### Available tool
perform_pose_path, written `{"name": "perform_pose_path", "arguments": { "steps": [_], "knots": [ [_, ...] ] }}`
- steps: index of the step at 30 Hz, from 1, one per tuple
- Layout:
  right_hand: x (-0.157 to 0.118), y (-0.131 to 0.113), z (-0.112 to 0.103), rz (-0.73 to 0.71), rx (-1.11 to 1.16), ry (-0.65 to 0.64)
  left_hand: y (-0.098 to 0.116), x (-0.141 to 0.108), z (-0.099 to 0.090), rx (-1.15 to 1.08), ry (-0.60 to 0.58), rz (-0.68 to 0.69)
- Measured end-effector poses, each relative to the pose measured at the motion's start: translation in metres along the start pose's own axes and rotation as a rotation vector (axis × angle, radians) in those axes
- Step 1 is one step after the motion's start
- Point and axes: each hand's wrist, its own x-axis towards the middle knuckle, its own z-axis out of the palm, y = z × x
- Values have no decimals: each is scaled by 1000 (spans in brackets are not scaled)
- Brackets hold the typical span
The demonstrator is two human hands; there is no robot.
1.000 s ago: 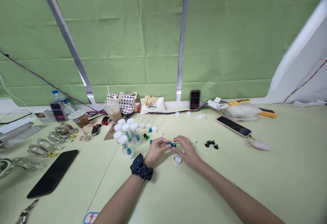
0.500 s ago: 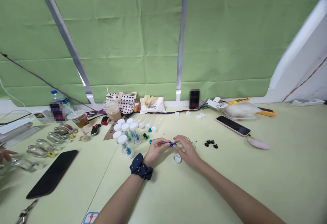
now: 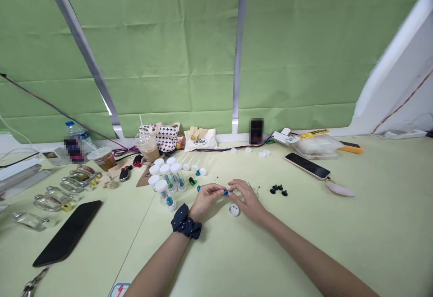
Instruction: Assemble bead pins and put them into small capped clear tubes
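Observation:
My left hand (image 3: 207,198) pinches a small shiny blue part (image 3: 226,192) between thumb and fingers. From the other side my right hand (image 3: 249,201) closes on the same part, its thumb against it and its fingers curled over. What the part is exactly is too small to tell. Just below the hands a white round cap (image 3: 234,210) lies hollow side up. Left of my left hand stand several clear tubes with white lids (image 3: 165,193), blue or green pieces inside. A loose blue piece (image 3: 198,188) and a green piece (image 3: 192,181) lie near them.
Several black knobs (image 3: 278,189) lie to the right, beyond them a phone (image 3: 307,166) with a pink strap. White caps (image 3: 264,153) and clear tubes lie farther back. On the left are glass bottles (image 3: 50,201), a dark phone (image 3: 67,233) and drink cups (image 3: 147,147).
Both hands stay together at the blue part, which has turned or shifted slightly. Another person's hand at the far left edge has gone out of view.

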Motion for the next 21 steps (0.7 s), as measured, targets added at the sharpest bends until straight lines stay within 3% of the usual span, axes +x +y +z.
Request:
{"name": "perform_pose_path", "arguments": {
  "steps": [21],
  "knots": [
    [-1,4,1,-5,33,-22,-3,0,0,-15,-27,7]
  ]
}}
